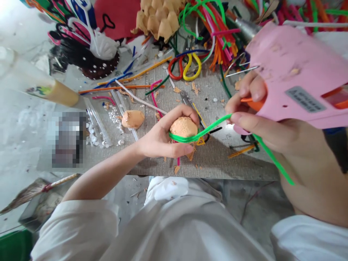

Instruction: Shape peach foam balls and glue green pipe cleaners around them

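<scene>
My left hand (160,139) is closed around a rough, light-orange foam lump (183,127), thumb and fingers on either side. A bright green pipe cleaner (213,126) runs along the lump's near side and stretches up to the right. Between thumb and fingers, my right hand (274,136) pinches that pipe cleaner, whose free end hangs down past the palm. The same hand also holds a pink hot glue gun (293,72), with a finger by its orange trigger and the nozzle pointing up-left. A second foam lump (133,119) lies on the table to the left.
Red-and-yellow-handled scissors (192,67), a craft knife (187,99) and loose pipe cleaners (130,87) lie beyond my hands. Pearl beads (115,117) are scattered left. Black and white swan figures (104,45), an egg carton (157,18) and a glue bottle (58,92) stand farther off.
</scene>
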A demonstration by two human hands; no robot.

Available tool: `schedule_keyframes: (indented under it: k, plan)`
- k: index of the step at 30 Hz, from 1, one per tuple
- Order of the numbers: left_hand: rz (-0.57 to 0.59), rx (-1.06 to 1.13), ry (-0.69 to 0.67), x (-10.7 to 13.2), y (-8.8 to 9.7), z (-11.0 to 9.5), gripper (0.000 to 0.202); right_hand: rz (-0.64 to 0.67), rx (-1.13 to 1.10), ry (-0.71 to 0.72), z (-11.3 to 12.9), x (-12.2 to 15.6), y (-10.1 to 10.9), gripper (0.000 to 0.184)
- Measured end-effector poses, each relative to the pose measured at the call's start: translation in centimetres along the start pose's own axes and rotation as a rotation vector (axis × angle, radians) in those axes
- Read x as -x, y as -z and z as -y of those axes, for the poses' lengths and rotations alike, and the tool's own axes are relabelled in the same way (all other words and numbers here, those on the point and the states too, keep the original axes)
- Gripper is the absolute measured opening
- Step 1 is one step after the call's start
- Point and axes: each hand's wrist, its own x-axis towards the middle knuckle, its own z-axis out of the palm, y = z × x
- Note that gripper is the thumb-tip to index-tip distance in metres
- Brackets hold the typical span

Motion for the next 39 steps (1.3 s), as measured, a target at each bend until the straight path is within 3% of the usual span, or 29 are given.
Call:
schedule_keyframes:
  k: [4, 9, 15, 22, 28, 35, 39]
  plan:
    - [-0.004, -0.010, 0.015, -0.1, -0.5, 0.1, 0.047, 0.032, -0.001, 0.031, 0.2, 0.0, -0.3, 0.019]
    - [-0.004, 0.032, 0.020, -0.1, -0.9, 1.2, 0.044, -0.043, -0.029, 0.071, 0.9, 0.5, -0.4, 0.023]
    - [-0.067, 0.024, -0.004, 0.2, -0.8, 2.2, 0.046, -0.043, -0.050, 0.116, 0.3, 0.0, 0.0, 0.025]
    - [-0.010, 0.095, 0.048, 0.4, -1.1, 1.1, 0.054, -0.003, -0.062, -0.015, -1.3, -0.7, 0.3, 0.025]
    - [0.058, 0.291, 0.073, 0.7, -1.3, 0.8, 0.066, -0.019, -0.057, 0.026, -1.5, -0.9, 0.2, 0.020]
    - [0.031, 0.196, 0.083, 0.8, -1.6, 1.5, 0.049, -0.013, -0.016, 0.050, -1.4, -0.9, 0.1, 0.016]
    - [0.047, 0.212, 0.057, 0.8, -1.6, 1.4, 0.057, 0.018, -0.033, 0.056, -1.0, -0.9, 0.3, 0.020]
